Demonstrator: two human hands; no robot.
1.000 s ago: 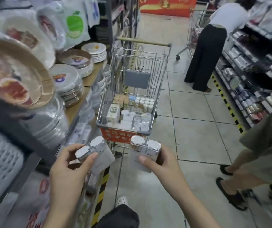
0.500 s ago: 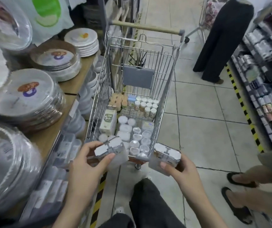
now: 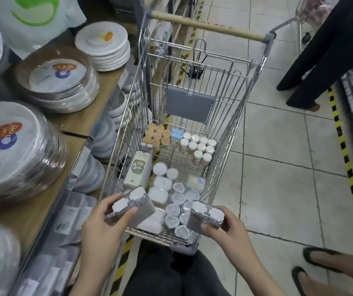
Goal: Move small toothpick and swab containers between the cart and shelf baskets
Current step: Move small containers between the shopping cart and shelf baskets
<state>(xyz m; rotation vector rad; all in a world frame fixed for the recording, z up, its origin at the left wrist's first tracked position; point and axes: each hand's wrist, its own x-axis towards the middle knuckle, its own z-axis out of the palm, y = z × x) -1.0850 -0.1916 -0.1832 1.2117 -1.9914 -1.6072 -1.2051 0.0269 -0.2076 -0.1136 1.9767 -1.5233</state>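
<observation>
A wire shopping cart (image 3: 231, 116) stands in front of me, its floor covered with several small white-lidded toothpick and swab containers (image 3: 178, 207) and small jars (image 3: 199, 147). My left hand (image 3: 105, 229) grips a grey rectangular container with a white lid (image 3: 132, 202) over the cart's near left corner. My right hand (image 3: 229, 228) holds a second, similar container (image 3: 206, 214) above the cart's near right corner. A white carton (image 3: 139, 169) lies inside at the left.
A wooden shelf (image 3: 81, 122) on the left carries wrapped stacks of paper plates (image 3: 62, 82). Below it sit boxed goods (image 3: 73, 212). A person in black trousers (image 3: 325, 60) stands far right; another person's feet (image 3: 312, 259) are near right. Yellow-black tape (image 3: 346, 159) marks the floor.
I have stepped closer to the cart and both hands now hold their containers over its near end. The view tilted further down.
</observation>
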